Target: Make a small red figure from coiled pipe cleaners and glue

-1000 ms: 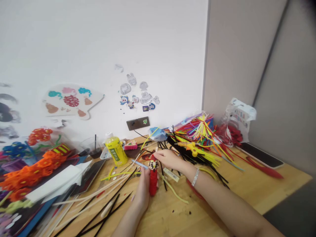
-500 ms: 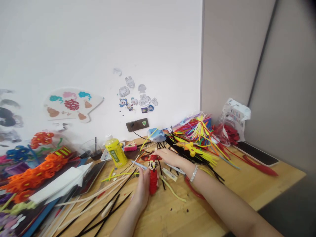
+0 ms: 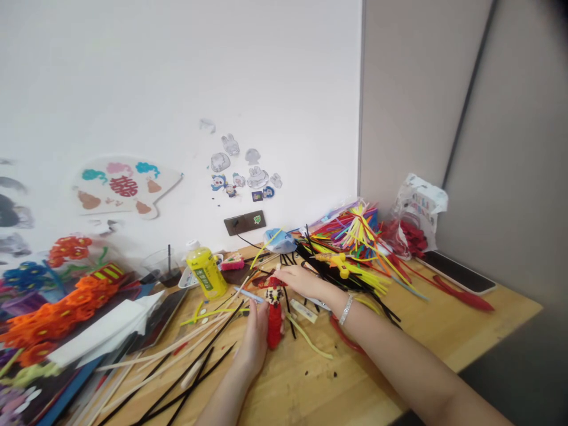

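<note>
A small red pipe-cleaner figure (image 3: pixel 274 322) stands upright between my hands, with a black, white and yellow patterned face and a red top. My left hand (image 3: pixel 255 334) is wrapped around its body from the left, thumb up along the side and fingertips showing at the right edge. From above and the right, my right hand (image 3: pixel 298 280) reaches to the red top, its fingers closed at it; the exact grip is partly hidden. A pale yellow pipe cleaner (image 3: pixel 310 337) lies on the table just right of the figure.
A yellow bottle (image 3: pixel 206 272) stands behind to the left. Black pipe cleaners (image 3: pixel 195 378) and a folded white sheet (image 3: pixel 106 331) lie left, beside orange pipe-cleaner flowers (image 3: pixel 62 310). Farther right are a yellow glue gun (image 3: pixel 341 265), bundled coloured pipe cleaners (image 3: pixel 359 228) and a phone-like slab (image 3: pixel 459 272).
The whole view has shifted slightly. Both hands keep nearly the same place on the red figure, and the right fingers have moved only a little at its top.
</note>
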`<state>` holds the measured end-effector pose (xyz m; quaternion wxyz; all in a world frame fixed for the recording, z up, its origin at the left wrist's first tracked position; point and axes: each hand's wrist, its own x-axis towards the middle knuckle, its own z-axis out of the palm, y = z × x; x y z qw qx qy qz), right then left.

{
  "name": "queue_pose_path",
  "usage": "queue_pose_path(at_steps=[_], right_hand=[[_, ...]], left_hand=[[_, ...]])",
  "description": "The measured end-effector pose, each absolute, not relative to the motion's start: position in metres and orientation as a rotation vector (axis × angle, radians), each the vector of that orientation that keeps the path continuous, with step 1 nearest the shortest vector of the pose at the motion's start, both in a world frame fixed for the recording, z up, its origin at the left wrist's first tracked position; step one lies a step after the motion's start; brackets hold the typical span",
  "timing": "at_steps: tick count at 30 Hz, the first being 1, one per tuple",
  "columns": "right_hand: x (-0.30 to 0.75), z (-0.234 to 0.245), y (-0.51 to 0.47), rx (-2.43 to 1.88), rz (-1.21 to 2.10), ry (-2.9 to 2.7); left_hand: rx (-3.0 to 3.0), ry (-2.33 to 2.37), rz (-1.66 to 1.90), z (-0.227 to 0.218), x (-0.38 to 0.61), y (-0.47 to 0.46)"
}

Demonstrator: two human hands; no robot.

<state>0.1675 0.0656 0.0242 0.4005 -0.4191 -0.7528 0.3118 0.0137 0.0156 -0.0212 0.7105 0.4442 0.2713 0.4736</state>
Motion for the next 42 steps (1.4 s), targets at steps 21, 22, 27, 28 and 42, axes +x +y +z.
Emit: queue_pose_path(at_steps=[21, 22, 27, 28, 42], right_hand=[[0.157, 0.028, 0.058, -0.848, 0.740, -1.950], [0.157, 0.029, 0.058, -0.846, 0.746, -1.911], [0.164, 0.032, 0.063, -0.853, 0.684, -1.712], [0.166, 0.031, 0.064, -0.861, 0.678, -1.674], [0.184, -0.016, 0.061, -1.017, 0.656, -1.582]], left_hand=[[0.908, 0.752, 1.224, -0.029, 0.015, 0.026], [0.901, 0.722, 1.216, -0.026, 0.013, 0.026], [0.878, 0.536, 1.228, -0.008, -0.005, 0.032], [0.873, 0.503, 1.253, -0.004, -0.010, 0.034], [0.952, 0.623, 1.503, 0.014, -0.036, 0.040]])
